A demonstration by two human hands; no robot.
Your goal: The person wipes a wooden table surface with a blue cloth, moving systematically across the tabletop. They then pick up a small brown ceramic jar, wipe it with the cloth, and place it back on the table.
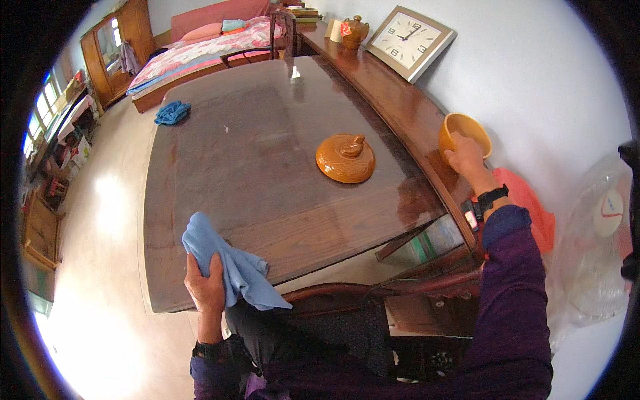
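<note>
A light blue cloth point(240, 275) hangs from my left hand point(206, 287), its folds drooping over the near edge of the dark wooden table point(240, 165). With my right hand point(471, 159) I grip a yellow-brown glazed ceramic bowl point(472, 126) at the wall side, on the narrow wooden ledge point(400, 112). The bowl's open mouth tilts towards me; my fingers cover part of its side. On the table, left of the bowl and apart from it, rests a brown glazed ceramic lid point(345, 162) with a moulded figure as its knob.
A crumpled darker blue cloth point(172, 113) lies at the table's far left. Along the ledge stand a brown jar point(354, 34) and a square clock point(411, 42) leaning on the wall. A wooden chair point(325, 295) is before me; a plastic-wrapped fan point(597, 240) stands at right.
</note>
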